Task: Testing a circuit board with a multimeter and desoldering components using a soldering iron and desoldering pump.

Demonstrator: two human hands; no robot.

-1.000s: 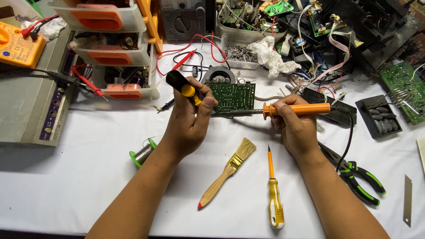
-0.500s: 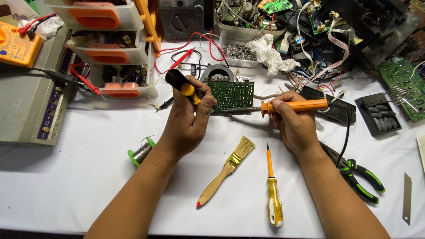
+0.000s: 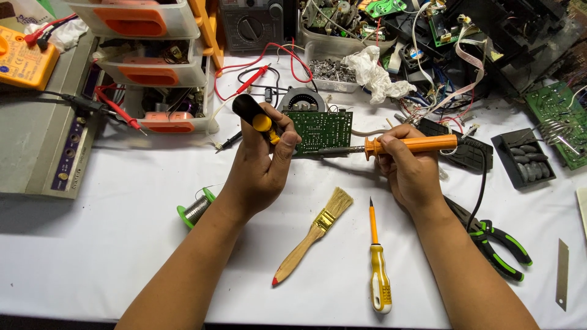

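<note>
My left hand [image 3: 263,165] grips a black and yellow tool [image 3: 254,117] whose black end sticks up to the left. Its thumb rests by the left edge of a green circuit board [image 3: 319,131] lying on the white table [image 3: 122,256]. My right hand [image 3: 406,171] holds an orange-handled soldering iron [image 3: 409,145] level, with its metal tip pointing left onto the board's near edge. The iron's black cord runs off to the right.
Near me lie a wooden brush [image 3: 312,235], a yellow screwdriver [image 3: 378,263], a solder spool [image 3: 197,208], green-handled pliers [image 3: 498,244] and a blade [image 3: 561,275]. Plastic drawers [image 3: 153,67], a yellow meter [image 3: 24,58], red probe leads [image 3: 257,76] and a heap of electronic scrap [image 3: 440,43] line the back.
Both hands with their tools have kept nearly the same pose; the view has shifted only slightly.
</note>
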